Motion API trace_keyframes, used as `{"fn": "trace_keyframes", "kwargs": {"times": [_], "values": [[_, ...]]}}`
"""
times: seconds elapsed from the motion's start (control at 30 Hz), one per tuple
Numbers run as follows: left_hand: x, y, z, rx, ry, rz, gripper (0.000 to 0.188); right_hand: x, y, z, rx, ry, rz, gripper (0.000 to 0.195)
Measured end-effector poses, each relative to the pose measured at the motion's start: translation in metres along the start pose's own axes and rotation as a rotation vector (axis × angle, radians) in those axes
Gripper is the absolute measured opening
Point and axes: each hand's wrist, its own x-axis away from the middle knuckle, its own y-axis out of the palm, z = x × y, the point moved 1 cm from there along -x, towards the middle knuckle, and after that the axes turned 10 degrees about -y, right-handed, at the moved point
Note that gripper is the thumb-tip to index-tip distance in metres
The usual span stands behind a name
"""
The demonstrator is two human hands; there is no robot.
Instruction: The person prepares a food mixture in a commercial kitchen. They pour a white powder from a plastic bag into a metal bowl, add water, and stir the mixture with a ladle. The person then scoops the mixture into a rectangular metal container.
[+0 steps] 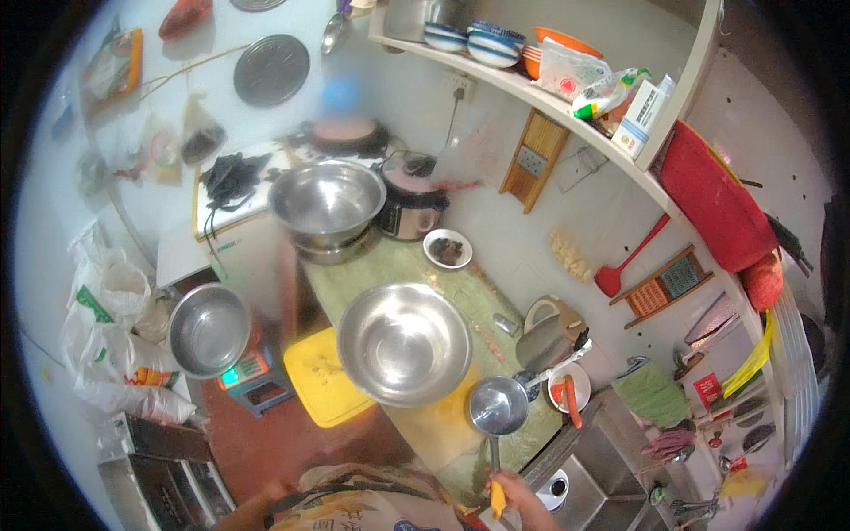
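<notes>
My right hand (pixel 510 490) grips the yellow handle end of a stainless steel ladle (pixel 499 403). The ladle's round bowl hangs over the green worktop (pixel 458 441), close to a large stainless steel basin (pixel 405 345). That basin shows bare metal inside. Low at the left, my left hand (pixel 277 490) is blurred beside the printed apron (pixel 372 508); its fingers cannot be made out. To the ladle's right, a white bowl (pixel 569 391) holds a carrot-like orange piece and red bits. Just behind the ladle rests a cleaver (pixel 546 345).
Stacked steel basins (pixel 327 199) and an electric pressure cooker (pixel 412 206) stand at the back, near a white bowl of dark food (pixel 447 249). Another basin (pixel 210 330) sits on a scale (pixel 247 368) at left. A yellow lid (pixel 325 378) lies beside the worktop; a sink (pixel 591 494) adjoins it.
</notes>
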Motion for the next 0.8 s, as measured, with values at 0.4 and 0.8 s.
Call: {"fn": "trace_keyframes", "kwargs": {"times": [0.4, 0.8], "values": [[-0.094, -0.117, 0.025, 0.066, -0.046, -0.062, 0.031, 0.111, 0.201, -0.38, 0.807, -1.125, 0.465, 0.028], [-0.081, -0.174, -0.001, 0.286, -0.072, 0.034, 0.029, 0.035, 0.328, -0.796, 1.356, -0.971, 1.012, 0.049]]}}
